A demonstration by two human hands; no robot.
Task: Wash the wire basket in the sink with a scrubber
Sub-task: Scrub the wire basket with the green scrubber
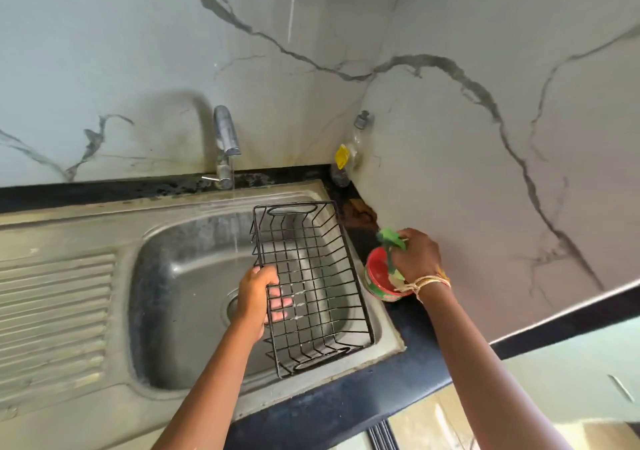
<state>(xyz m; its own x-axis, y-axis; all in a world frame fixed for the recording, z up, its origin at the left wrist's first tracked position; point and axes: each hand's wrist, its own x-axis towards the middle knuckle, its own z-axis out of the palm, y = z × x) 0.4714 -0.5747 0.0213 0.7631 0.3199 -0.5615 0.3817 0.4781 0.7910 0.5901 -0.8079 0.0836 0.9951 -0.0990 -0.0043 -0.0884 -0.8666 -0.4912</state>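
A black wire basket (322, 262) leans tilted in the right half of the steel sink (180, 276). My left hand (258, 295) grips its left rim, fingers curled through the wires. My right hand (415, 259) is over a small red tub (375, 276) on the dark counter to the right of the sink and pinches a green scrubber (391, 238) that touches the tub. A thin stream of water falls from the tap (227, 141) into the basin just left of the basket.
A ribbed draining board (52, 314) lies left of the basin. A clear bottle with a yellow label (346, 158) stands in the corner against the marble wall. A brown patch (360, 212) sits on the black counter (408, 328) behind the tub.
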